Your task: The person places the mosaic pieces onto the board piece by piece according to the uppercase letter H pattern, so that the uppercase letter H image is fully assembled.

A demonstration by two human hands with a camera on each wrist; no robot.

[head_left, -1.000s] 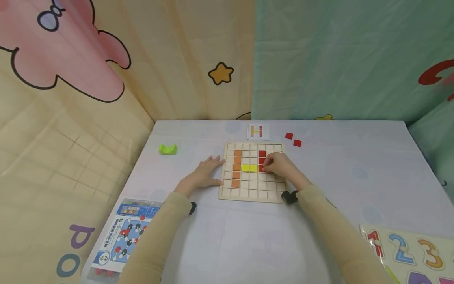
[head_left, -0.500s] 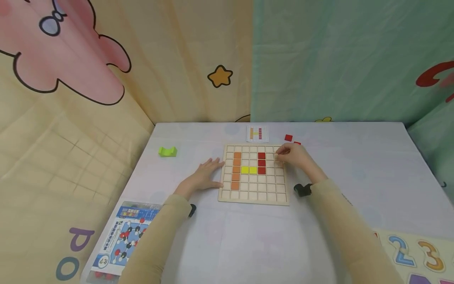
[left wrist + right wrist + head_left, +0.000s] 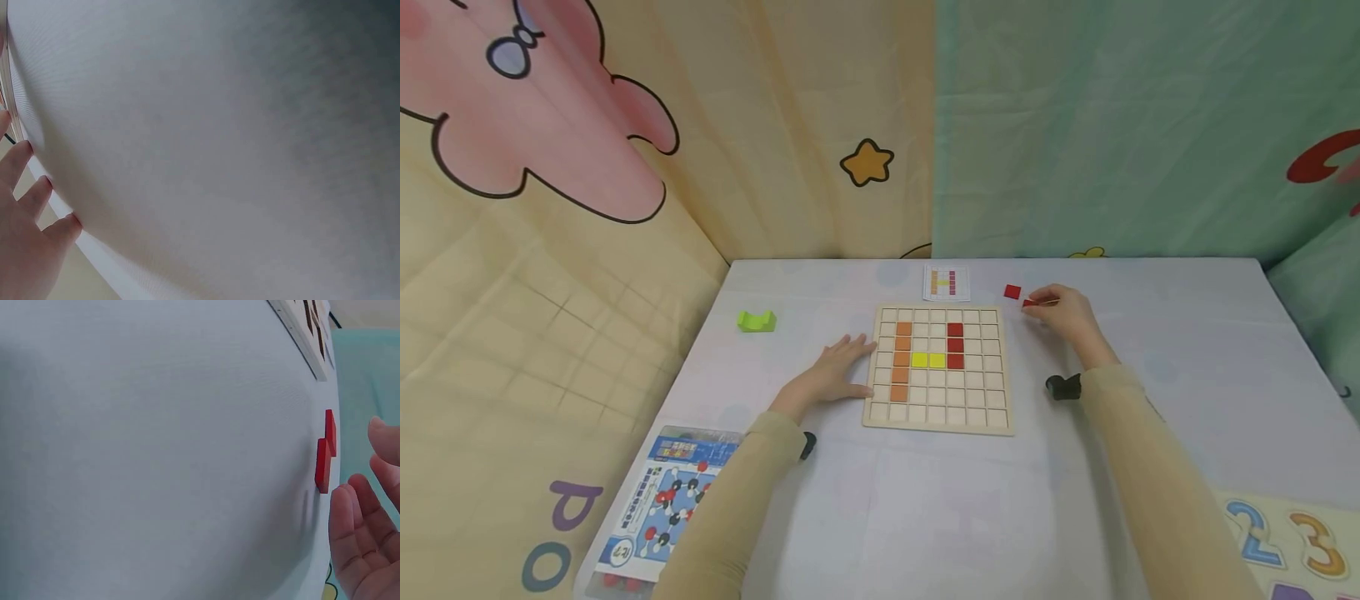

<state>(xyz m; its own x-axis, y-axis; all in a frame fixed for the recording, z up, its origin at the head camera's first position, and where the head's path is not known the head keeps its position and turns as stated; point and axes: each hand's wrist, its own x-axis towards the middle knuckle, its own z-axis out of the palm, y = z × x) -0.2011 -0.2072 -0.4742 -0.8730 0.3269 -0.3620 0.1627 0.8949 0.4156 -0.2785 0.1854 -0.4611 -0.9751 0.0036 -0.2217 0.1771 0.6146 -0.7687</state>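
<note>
A light wooden grid board (image 3: 937, 413) lies on the table, holding a column of orange tiles (image 3: 901, 359), two yellow tiles (image 3: 919, 360) and a column of three red tiles (image 3: 955, 344). Spread fingers of my left hand (image 3: 826, 373) touch the board's left edge. Beyond its right side, my right hand (image 3: 1066, 318) hovers at the nearer loose red tile (image 3: 323, 465), partly covered in the head view. The right wrist view shows thumb and fingers apart, with that tile still on the table. Another loose red tile (image 3: 1012, 292) lies just behind it.
A small card with a coloured grid pattern (image 3: 946, 283) lies behind the board. A green notched block (image 3: 756, 322) sits at the left. A boxed molecule set (image 3: 658, 508) is front left, partly under the sleeve; a number puzzle (image 3: 1292, 533) is front right.
My right hand has left the lowest red tile on the board and moved right and away from me to the loose red tiles. The left hand has stayed at the board's edge.
</note>
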